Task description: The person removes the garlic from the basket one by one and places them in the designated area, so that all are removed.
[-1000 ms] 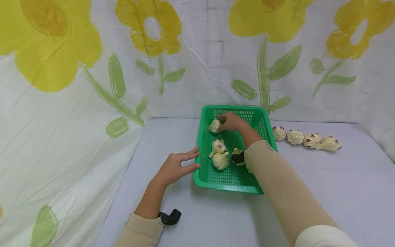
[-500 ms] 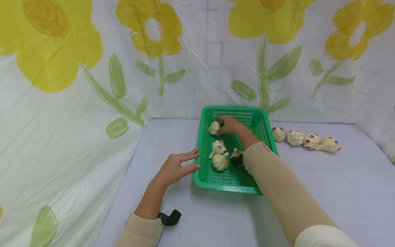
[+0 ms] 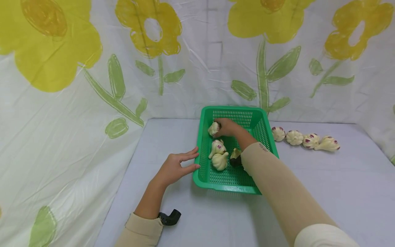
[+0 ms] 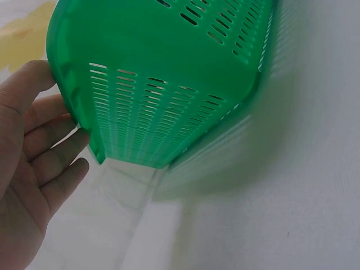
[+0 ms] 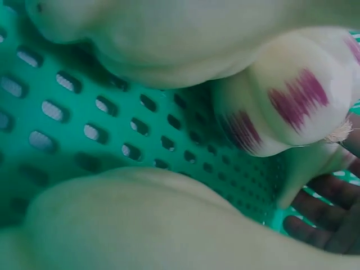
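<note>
In the head view my right hand (image 3: 227, 128) reaches into the green plastic basket (image 3: 228, 188) and holds a garlic bulb (image 3: 213, 129) by the far left wall. Nearer in the basket lie two more garlic bulbs, one purple-marked (image 3: 218, 147) and one plain (image 3: 220, 161). Another bulb (image 3: 236, 153) is partly hidden by my right wrist. In the right wrist view a purple-streaked bulb (image 5: 298, 98) stands in front of my fingertips. My left hand (image 3: 174, 168) touches the basket's left rim with thumb and fingers extended; the left wrist view shows those fingers (image 4: 56, 152) against the rim.
Several garlic bulbs (image 3: 294, 137) lie in a row on the white table to the right of the basket. A flower-printed sheet (image 3: 191, 85) hangs behind the table and along its left side.
My right hand, with the garlic bulb, has come slightly lower and nearer along the basket's left wall. The left hand stays on the rim.
</note>
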Demonstrator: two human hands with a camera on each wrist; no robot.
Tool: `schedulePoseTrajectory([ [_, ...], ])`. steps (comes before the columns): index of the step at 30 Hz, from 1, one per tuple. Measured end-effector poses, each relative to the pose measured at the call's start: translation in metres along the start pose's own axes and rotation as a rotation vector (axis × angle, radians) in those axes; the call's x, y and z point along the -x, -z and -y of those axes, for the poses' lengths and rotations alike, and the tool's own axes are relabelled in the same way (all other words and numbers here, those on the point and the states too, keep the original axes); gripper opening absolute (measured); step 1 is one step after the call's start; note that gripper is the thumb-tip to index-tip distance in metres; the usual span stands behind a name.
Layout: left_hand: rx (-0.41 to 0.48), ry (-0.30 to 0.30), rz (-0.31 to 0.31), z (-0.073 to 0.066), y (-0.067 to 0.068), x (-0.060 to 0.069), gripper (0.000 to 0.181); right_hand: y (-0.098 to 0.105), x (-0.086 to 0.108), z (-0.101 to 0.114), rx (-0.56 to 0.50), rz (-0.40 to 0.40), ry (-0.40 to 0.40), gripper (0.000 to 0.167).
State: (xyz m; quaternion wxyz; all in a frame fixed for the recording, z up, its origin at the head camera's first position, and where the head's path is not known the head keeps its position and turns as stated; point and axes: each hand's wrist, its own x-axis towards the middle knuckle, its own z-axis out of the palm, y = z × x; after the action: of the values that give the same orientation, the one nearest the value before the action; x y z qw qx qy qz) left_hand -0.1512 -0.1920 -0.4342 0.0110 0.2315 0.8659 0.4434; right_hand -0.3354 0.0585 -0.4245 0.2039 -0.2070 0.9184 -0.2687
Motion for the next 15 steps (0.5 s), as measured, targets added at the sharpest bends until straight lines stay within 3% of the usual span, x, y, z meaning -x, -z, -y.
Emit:
schedulePoseTrajectory([
  [15,-0.001,0.002,0.006,-0.0013,0.0004,-0.0003,0.052,-0.0017,0.0012,-0.0024,-0.003,-0.014,-0.011,0.077],
])
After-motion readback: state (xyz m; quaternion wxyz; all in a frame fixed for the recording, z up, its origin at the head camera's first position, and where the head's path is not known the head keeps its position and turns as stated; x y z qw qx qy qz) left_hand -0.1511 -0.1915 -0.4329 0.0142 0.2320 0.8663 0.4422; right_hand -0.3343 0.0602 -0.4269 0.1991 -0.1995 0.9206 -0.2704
